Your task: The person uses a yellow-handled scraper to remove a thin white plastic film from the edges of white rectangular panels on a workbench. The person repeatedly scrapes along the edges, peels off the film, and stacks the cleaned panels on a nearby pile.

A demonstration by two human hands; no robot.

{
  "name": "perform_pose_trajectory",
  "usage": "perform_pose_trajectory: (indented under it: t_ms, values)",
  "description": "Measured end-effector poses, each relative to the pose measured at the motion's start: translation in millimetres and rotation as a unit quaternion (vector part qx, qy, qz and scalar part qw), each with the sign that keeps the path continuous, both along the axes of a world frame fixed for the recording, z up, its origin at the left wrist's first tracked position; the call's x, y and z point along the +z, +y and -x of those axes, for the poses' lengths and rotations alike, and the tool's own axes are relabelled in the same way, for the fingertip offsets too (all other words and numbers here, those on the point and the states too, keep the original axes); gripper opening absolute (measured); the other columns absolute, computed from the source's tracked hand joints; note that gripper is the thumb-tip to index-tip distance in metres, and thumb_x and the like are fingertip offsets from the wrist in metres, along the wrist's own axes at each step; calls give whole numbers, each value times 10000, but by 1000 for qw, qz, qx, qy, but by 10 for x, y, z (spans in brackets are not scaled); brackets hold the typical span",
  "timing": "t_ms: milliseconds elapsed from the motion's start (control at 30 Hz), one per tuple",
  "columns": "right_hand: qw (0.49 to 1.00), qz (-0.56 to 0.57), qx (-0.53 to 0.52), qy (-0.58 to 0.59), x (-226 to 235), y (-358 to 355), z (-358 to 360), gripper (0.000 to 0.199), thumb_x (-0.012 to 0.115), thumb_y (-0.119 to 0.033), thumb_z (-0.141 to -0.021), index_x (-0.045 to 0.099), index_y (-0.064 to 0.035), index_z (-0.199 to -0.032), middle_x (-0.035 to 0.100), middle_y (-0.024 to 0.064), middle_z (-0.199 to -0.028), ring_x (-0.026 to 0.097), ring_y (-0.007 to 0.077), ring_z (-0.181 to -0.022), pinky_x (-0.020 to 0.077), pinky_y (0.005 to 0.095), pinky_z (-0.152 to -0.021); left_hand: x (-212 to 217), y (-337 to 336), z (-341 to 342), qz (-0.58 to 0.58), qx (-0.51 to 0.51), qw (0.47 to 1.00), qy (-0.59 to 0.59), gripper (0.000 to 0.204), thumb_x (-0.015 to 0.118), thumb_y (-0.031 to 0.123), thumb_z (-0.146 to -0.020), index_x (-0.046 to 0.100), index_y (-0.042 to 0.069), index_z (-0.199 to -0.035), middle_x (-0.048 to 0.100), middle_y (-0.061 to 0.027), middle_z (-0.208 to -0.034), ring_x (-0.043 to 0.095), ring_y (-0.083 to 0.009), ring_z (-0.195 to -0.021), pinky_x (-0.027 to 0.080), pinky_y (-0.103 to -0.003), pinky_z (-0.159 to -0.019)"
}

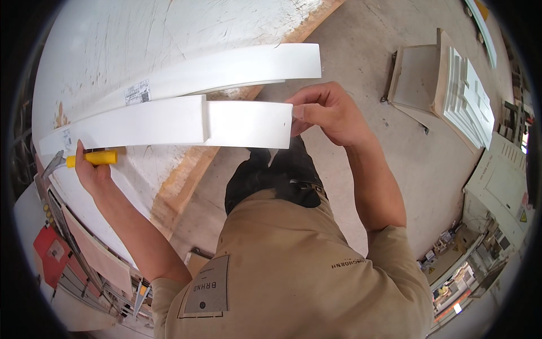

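A long white panel strip (pixel 141 120) slants over the table's edge, with a second, thinner-looking white piece (pixel 248 121) jutting from its right end. My right hand (pixel 333 116) pinches the outer end of that piece between thumb and fingers. At the strip's far left end, my left hand (pixel 95 172) has its fingers curled at the yellow handle of a hammer (pixel 104 157), whose grey metal head points left. One finger of this hand reaches up onto the strip's near edge. Just beyond lies another white strip (pixel 254 65), its right end overhanging the table.
The scuffed white table (pixel 135 34) has a worn wooden edge (pixel 183 178). At right, a cart (pixel 418 76) carries stacked white panels (pixel 468 96). A pale machine cabinet (pixel 497 181) stands further right. A red object (pixel 51 254) and boards are at lower left.
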State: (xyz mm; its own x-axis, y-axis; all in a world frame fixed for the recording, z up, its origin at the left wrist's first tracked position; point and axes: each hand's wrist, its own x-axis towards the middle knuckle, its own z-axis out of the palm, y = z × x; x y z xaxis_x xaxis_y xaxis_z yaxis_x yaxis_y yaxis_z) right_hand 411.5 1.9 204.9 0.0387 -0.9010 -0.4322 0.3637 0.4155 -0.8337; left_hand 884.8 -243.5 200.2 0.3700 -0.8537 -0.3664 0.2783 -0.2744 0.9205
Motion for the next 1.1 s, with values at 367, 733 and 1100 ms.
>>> perform_pose_trajectory:
  t_ms: [367, 733, 1100]
  values:
    - [997, -56, -22, 55, 132, -24, -122, 205, 620, -90, -829, 716, 81, -886, 720, 126, -799, 710, 162, -726, 585, 281, -679, 17, 27, 66, 2, 8, 1000, -21, 275, 601, 183, -994, 569, 4, -1200, 650, -98, -1154, 628, -247, -1058, 533, -427, -909]
    - [988, -104, -11, 117, 224, -46, -160, 235, 622, -139, -827, 711, 78, -847, 687, 92, -735, 704, 152, -705, 542, 284, -641, -26, -28, 45, 1, 4, 1000, -26, 272, 592, 194, -997, 573, 6, -1193, 663, -91, -1138, 638, -245, -1040, 538, -414, -896]
    - [722, 268, 149, 621, 1058, -205, -1026, 763, 792, -211, -729, 493, -105, -1423, 489, 162, -1402, 407, 406, -1356, 338, 579, -1104, -31, 283, 309, 21, 60, 997, 40, 178, 701, 183, -922, 575, 75, -987, 598, -36, -789, 594, -188, -663, 508, -354, -567]
